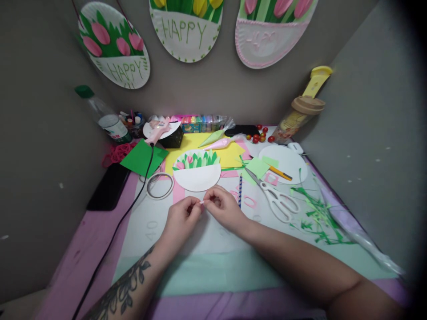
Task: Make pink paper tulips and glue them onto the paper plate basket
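My left hand (184, 217) and my right hand (224, 209) meet over the white mat, fingertips pinched together. Between them is a small pink paper piece (202, 202), mostly covered by the fingers. Just beyond the hands lies a folded paper plate (197, 178), white in front, with green paper leaves and pink paper tulips (180, 165) standing out of its top edge. To the right of my right hand are a blue patterned pencil (240, 191) and pink paper scraps (249, 202).
White-handled scissors (278, 200), a paper plate (293, 162) and green scraps (320, 213) lie right. Left are tape rolls (160, 186), green paper (144, 158), a phone (109, 186) and a pink glue gun (158, 132) with a trailing black cord (125, 218). A bottle (111, 124) stands behind.
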The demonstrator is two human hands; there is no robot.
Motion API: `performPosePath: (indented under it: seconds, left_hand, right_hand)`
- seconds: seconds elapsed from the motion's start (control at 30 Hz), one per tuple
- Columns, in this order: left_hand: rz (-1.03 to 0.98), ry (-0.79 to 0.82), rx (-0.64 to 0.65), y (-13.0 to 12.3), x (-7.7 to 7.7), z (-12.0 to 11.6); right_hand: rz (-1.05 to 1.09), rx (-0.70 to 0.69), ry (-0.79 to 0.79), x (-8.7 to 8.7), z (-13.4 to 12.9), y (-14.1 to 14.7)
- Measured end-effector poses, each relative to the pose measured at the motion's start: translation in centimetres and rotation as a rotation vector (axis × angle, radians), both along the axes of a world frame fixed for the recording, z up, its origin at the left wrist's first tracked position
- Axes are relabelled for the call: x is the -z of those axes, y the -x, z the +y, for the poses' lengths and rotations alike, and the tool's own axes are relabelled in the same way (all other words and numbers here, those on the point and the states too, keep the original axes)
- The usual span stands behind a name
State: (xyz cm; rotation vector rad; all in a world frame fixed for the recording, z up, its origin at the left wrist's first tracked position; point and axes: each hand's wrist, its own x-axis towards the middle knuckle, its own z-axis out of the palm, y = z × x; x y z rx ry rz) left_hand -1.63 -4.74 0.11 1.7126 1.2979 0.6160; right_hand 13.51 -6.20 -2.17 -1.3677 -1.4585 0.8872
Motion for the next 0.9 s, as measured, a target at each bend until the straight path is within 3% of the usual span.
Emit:
performPosePath:
  seconds: [0.37,0.9]
  left_hand:
    - [0.092,-0.119,0.037,0.22,0.21,-0.03]
    - [-0.019,0.001,-0.047,0.27,0.07,0.26]
  right_hand:
    - [-0.062,-0.047,0.007,-0.09,0.16,-0.24]
    - [-0.045,0.013,-0.031,0.46,0.31,-0.51]
